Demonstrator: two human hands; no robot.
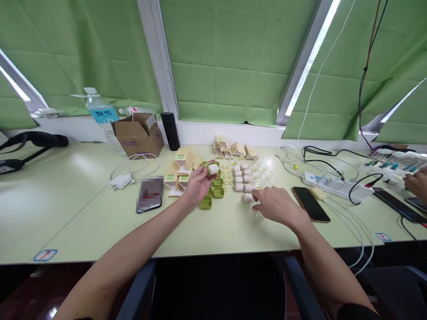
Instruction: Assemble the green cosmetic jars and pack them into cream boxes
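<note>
My left hand [197, 182] is closed around a small olive-green square cup [209, 170] with a pale, rounded cylinder [213, 169] seated in it, tilted toward the right. More green cups [218, 192] stand on the table under and beside that hand. My right hand [275, 205] hovers low by the pale pink cylinders [238, 187], fingers curled in toward the thumb; what they grip, if anything, is not clear. Just behind it lie several clear plastic domes [262, 171]. Small yellow pieces [227, 176] sit in rows between the green cups and the cylinders.
Folded cream cartons [182, 166] lie left of the cups, others [238, 150] behind. A phone [311, 204], power strip [336, 186] and loose cables are at right. Another person's hand [416, 183] shows at far right. A cardboard box [138, 135] and bottle [103, 118] stand back left.
</note>
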